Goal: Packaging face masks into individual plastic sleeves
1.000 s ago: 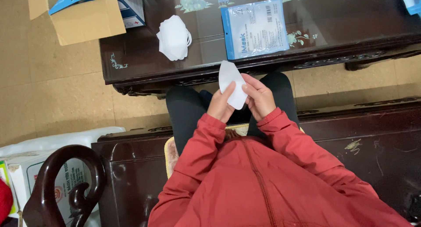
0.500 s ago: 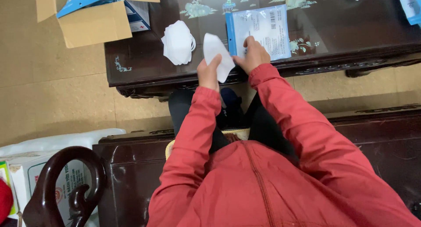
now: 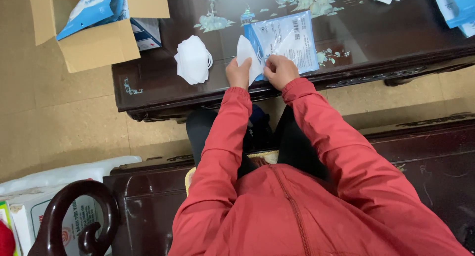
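In the head view I look down at my own two arms in red sleeves, reaching out to a dark tabletop (image 3: 376,43) with little shell pictures set into it. My left hand (image 3: 239,72) is closed on the bottom edge of a white folded mask (image 3: 246,55), pinching it. My right hand (image 3: 280,70) is curled shut and touches the other side of the same mask. The mask sits over the near edge of the tabletop, right on top of the left part of a clear and blue plastic pack (image 3: 292,38). The pack lies flat on the tabletop, just past my hands.

To the left of my hands is a small pile of white masks (image 3: 192,59), near but not touching. Further left, an open cardboard box (image 3: 94,43) stands on the floor by the tabletop corner, with a blue pack inside. More blue packs (image 3: 457,6) lie at the far right corner. A dark curved chair arm (image 3: 74,211) shows at the bottom left.
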